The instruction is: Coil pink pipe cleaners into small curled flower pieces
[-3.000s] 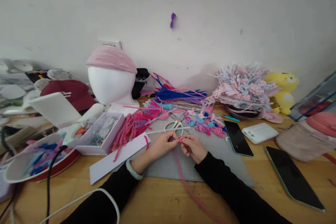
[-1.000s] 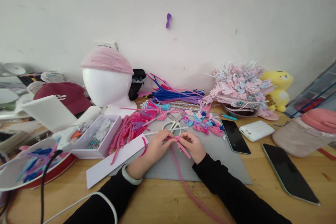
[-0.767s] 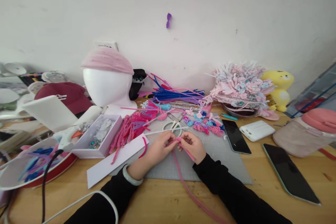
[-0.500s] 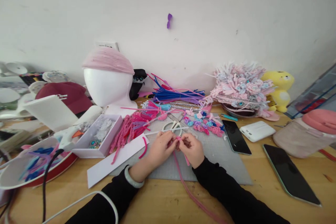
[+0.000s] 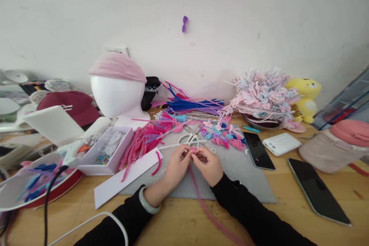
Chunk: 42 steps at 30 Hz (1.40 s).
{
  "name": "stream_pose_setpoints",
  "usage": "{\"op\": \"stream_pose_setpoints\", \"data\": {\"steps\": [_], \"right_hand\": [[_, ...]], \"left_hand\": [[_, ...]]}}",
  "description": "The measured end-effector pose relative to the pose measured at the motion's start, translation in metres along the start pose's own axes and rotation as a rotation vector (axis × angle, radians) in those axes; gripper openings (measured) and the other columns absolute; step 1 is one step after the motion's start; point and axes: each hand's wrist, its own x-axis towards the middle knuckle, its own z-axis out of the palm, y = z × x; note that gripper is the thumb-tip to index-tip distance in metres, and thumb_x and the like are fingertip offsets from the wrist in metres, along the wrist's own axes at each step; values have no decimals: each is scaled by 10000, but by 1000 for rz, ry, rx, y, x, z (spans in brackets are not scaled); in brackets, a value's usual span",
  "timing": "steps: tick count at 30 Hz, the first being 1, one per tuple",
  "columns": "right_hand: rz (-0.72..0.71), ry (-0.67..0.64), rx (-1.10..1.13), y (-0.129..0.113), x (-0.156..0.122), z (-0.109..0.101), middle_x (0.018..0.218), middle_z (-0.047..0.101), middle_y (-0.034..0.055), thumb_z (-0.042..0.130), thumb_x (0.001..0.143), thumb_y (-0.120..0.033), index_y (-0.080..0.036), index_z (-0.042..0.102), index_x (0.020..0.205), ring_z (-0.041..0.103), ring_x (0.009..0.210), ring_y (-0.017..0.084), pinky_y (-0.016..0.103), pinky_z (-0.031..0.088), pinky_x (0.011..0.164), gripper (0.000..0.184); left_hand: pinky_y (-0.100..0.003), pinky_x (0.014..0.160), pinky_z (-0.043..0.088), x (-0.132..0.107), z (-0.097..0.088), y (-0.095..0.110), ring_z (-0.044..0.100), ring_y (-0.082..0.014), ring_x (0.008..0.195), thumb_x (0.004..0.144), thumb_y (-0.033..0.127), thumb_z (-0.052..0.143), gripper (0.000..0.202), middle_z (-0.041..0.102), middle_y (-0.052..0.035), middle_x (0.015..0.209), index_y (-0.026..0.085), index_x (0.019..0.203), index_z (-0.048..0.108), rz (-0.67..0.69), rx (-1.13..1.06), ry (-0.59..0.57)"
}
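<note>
Both hands meet over the grey mat, fingertips pinched together. My left hand and my right hand grip the same pink pipe cleaner, bent into a small shape between them. Its long pink tail runs down toward the table's front edge. Just behind the fingers lie scissors with white handles, partly covered by the hands. A short bright pink piece rests left of my left hand, partly on a white strip. Small twisted pipe-cleaner flowers lie beyond my right hand.
Pipe-cleaner bundles lie at the back. A white box of beads, a glue gun, a bowl and a white mannequin head stand left. Phones, a white power bank and a pouch lie right.
The hands have shifted slightly, and the right fingers have curled closer around the pink pipe cleaner. The loose pink end below the right hand no longer shows. The view has moved a little.
</note>
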Motion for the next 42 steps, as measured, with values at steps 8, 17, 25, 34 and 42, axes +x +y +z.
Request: {"op": "stream_pose_setpoints", "data": {"steps": [8,17,25,34,42], "right_hand": [[1,46,-101,-5,2,-7,585,567,-3,494,747,-272,-169,561,676,552,546,118,215,455,544,142],[112,78,-11,-3,4,-6,534,567,2,523,719,-303,-150,591,670,541,500,123,220,452,501,174],[54,69,-113,-4,2,-5,597,605,30,471,752,-266,-150,627,705,552,533,133,233,460,515,200],[-218,59,-261,-1,-1,-1,806,631,69,462,716,-132,-179,623,848,587,735,163,292,487,682,213],[-311,32,-324,5,2,-4,741,591,66,427,763,-123,-164,601,777,557,715,148,274,463,659,179]], "left_hand": [[-248,682,391,2,-8,6,514,-142,723,783,290,404,209,556,-13,732,167,722,561,-7,-102,-67],[-260,683,393,2,-7,6,519,-151,715,749,299,464,172,556,-13,723,163,722,567,-46,-88,-95],[-242,586,397,3,-1,0,493,-126,599,727,302,484,156,535,6,643,153,723,531,-144,-207,-70],[-232,566,384,3,-5,0,468,-119,596,753,282,451,154,507,2,640,160,669,494,-16,-34,-26],[-244,594,380,3,-7,3,473,-134,625,764,232,418,133,514,-4,659,166,696,512,36,57,-69]]}}
